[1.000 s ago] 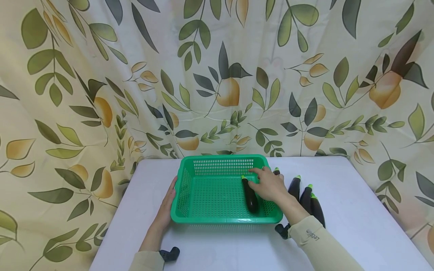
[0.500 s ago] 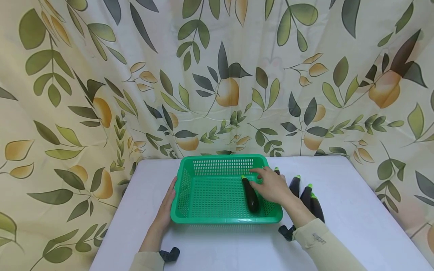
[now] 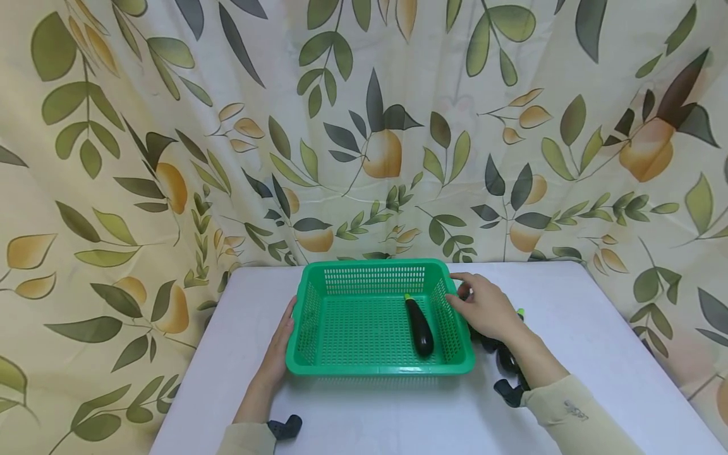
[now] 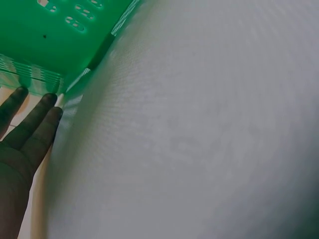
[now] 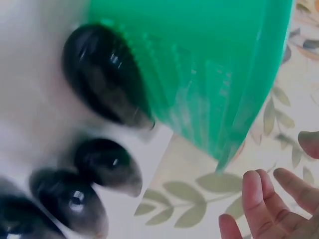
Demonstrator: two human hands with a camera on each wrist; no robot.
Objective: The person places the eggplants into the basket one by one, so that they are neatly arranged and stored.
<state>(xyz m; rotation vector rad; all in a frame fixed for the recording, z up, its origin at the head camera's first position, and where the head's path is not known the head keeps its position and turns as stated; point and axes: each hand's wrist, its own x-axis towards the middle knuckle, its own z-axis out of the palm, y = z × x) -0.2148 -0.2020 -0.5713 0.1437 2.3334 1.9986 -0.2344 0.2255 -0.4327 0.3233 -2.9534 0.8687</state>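
My left hand (image 3: 277, 351) rests with straight fingers against the left side of a green plastic basket (image 3: 380, 370). The left wrist view shows those fingers (image 4: 37, 122) extended at the basket's wall. Inside the basket, toward its right side, lies one dark eggplant (image 3: 419, 328) with a green stem end. My right hand (image 3: 486, 309) hovers at the basket's right rim, holding nothing, fingers loosely spread. Below it lie several more eggplants, partly hidden by the hand and forearm. In the right wrist view one eggplant (image 5: 102, 74) lies close beside the basket, others (image 5: 107, 167) farther off.
A white-covered table (image 3: 375, 417) carries everything. Behind it hangs a curtain (image 3: 364, 221) printed with leaves and fruit. A black wrist camera mount (image 3: 284, 428) sits on the left wrist, another (image 3: 510, 393) on the right.
My right hand has moved right, from above the eggplant inside the basket to the rim and the eggplants outside. The left hand and the basket stay in place.
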